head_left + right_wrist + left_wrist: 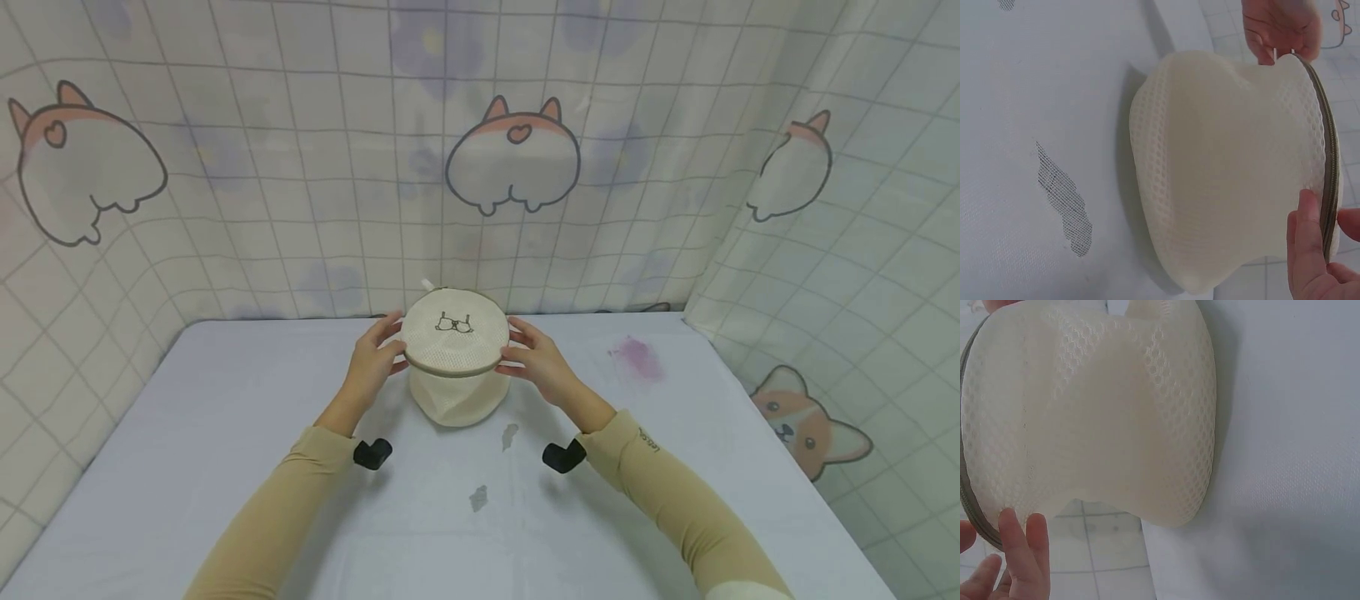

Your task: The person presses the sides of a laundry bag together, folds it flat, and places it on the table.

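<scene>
Left fingers (1019, 559) and right fingers (1310, 250) pinch a mesh bag (454, 354) by its rim; grey-patched white counter (187, 433) below them, corgi-printed grid cloth (300, 183) behind.

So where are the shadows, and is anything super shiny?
Head view: soft shadows on the table by the left sleeve and right sleeve; left wrist view: one beside the mesh bag; right wrist view: the same; no strong glare in any.

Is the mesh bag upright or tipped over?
Upright. The bag has its top facing up, glasses print showing, and its body below; the left hand and right hand grip opposite sides of its rim.
</scene>
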### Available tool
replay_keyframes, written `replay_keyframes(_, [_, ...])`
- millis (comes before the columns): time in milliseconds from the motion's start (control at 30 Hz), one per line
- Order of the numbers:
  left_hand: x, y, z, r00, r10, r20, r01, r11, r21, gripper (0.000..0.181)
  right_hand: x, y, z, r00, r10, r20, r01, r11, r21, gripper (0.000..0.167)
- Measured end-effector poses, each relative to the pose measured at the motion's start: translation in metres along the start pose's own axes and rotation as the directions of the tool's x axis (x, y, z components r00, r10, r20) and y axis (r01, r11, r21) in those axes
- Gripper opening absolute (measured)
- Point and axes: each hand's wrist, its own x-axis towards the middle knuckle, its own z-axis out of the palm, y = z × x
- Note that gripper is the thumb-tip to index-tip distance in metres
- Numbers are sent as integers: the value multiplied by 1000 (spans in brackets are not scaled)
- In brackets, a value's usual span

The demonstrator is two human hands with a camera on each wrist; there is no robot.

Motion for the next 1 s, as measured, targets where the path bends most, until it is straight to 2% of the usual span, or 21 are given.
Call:
replay_keyframes(300, [0,-1,0,999,-20,30,21,999,-31,58,-1,-2,0,1000,11,-14,-12,1000,-23,68])
replay_keyframes(800, [-3,1,1,999,-26,22,27,998,-48,59,-2,-4,0,1000,12,1,-12,999,-31,70])
replay_keyframes(1000, [-5,0,1,999,-48,24,49,997,-52,60,-5,-5,1,1000,13,5,-13,998,-54,70])
